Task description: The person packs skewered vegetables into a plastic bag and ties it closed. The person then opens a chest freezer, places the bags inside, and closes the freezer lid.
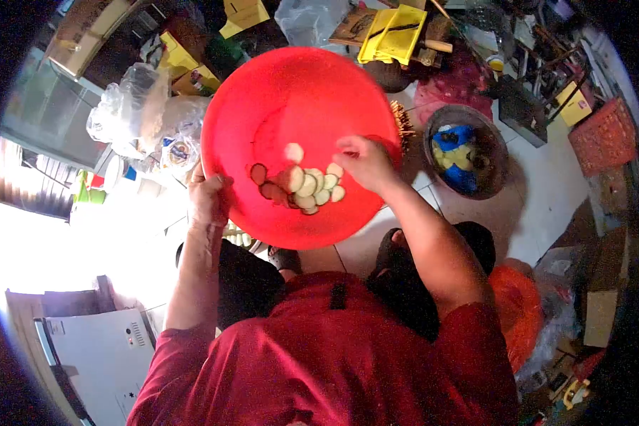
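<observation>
A large round red basin [312, 92] is held up in front of me, tilted so that its inside shows. My left hand [209, 197] grips its left rim. Pale round slices with dark edges [307, 186] lie in a loose heap low in the basin, a few of them reddish in shadow at the left. One slice [294, 152] sits apart, above the heap. My right hand [366, 162] is over the right part of the basin, close to the slices, with its fingers bent; whether anything is between them is too blurred to tell.
A dark round tub [433, 153] with blue and yellowish things stands on the tiled floor at the right. Clear plastic bags [131, 113] are at the left. Yellow trays [392, 35] lie beyond the basin. A white appliance [99, 355] is at lower left.
</observation>
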Tool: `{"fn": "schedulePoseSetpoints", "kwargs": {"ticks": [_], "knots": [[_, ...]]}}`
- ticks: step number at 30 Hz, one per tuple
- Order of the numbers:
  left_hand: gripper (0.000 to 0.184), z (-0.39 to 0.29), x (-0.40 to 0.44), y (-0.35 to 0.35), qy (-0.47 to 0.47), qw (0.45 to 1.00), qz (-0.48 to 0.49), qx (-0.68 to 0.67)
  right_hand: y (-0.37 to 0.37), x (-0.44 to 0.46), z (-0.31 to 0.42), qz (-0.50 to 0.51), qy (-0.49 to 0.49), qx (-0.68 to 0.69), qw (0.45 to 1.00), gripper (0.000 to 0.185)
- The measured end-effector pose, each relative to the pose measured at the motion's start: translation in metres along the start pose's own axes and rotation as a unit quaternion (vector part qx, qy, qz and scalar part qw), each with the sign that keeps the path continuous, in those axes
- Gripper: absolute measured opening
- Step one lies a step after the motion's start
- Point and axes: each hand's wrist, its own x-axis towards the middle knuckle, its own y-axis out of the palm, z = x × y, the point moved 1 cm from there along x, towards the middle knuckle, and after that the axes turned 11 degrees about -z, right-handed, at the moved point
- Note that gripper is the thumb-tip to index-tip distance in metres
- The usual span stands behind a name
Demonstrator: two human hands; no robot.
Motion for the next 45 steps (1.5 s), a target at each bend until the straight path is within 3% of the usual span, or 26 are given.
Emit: {"fn": "schedulePoseSetpoints", "kwargs": {"ticks": [2,5,10,12,16,18,19,21,24,26,28,29,30,32,35,39,41,42,45], "knots": [[0.043,-0.004,-0.024,0.008,-0.003,0.999,-0.043,-0.018,0.011,-0.003,-0.002,0.002,0.004,-0.009,1.000,0.037],[0.043,-0.011,-0.054,0.023,0.004,0.998,0.016,-0.053,0.020,-0.002,0.007,-0.135,-0.039,-0.076,0.987,0.042],[0.049,-0.022,-0.077,0.044,-0.017,0.993,0.063,-0.098,0.049,-0.025,0.070,-0.119,-0.159,-0.029,0.980,0.036],[0.048,-0.024,-0.077,0.047,-0.019,0.993,0.081,-0.080,0.060,-0.033,0.082,-0.055,-0.272,-0.179,0.944,0.033],[0.046,-0.032,-0.079,0.056,-0.013,0.993,0.083,-0.084,0.064,-0.045,0.095,-0.010,-0.274,-0.160,0.948,0.033],[0.044,-0.033,-0.074,0.054,0.026,0.996,0.053,-0.063,0.056,-0.047,0.092,0.073,-0.328,-0.201,0.920,0.031],[0.042,-0.033,-0.074,0.057,0.036,0.996,0.038,-0.074,0.048,-0.046,0.091,0.071,-0.328,-0.203,0.920,0.031],[0.041,-0.037,-0.069,0.061,0.053,0.997,0.021,-0.057,0.029,-0.042,0.084,0.196,-0.325,-0.358,0.853,0.025],[0.036,-0.041,-0.058,0.064,0.075,0.995,0.027,-0.056,0.002,-0.028,0.064,0.197,-0.323,-0.394,0.838,0.023],[0.044,-0.039,-0.049,0.068,0.096,0.994,-0.010,0.045,-0.010,-0.019,0.055,0.184,-0.284,-0.452,0.826,0.022],[0.041,-0.039,-0.047,0.082,0.107,0.994,0.001,0.026,-0.024,-0.014,0.053,0.062,-0.264,-0.500,0.823,0.023],[0.039,-0.040,-0.048,0.091,0.117,0.992,-0.014,0.041,-0.029,-0.018,0.053,-0.002,-0.307,-0.464,0.831,0.024],[0.036,-0.040,-0.048,0.100,0.127,0.990,-0.028,0.056,-0.032,-0.023,0.057,-0.008,-0.304,-0.468,0.830,0.024],[0.033,-0.036,-0.044,0.115,0.129,0.990,-0.011,0.061,-0.036,-0.039,0.080,-0.073,-0.366,-0.351,0.859,0.029],[0.025,-0.029,-0.041,0.143,0.142,0.987,0.013,0.078,-0.029,-0.062,0.093,0.029,-0.204,-0.109,0.972,0.038],[0.020,-0.022,-0.044,0.193,0.155,0.984,0.031,0.081,-0.048,-0.070,0.111,-0.015,-0.184,-0.144,0.972,0.039],[0.019,-0.018,-0.052,0.229,0.165,0.983,0.054,0.061,-0.059,-0.059,0.102,-0.158,-0.207,-0.144,0.954,0.036],[0.018,-0.017,-0.057,0.247,0.179,0.981,0.069,0.043,-0.064,-0.054,0.093,-0.162,-0.205,-0.150,0.954,0.036],[0.029,-0.018,-0.073,0.291,0.166,0.949,0.249,0.103,-0.091,-0.044,0.078,-0.339,-0.182,-0.172,0.907,0.027]]}}
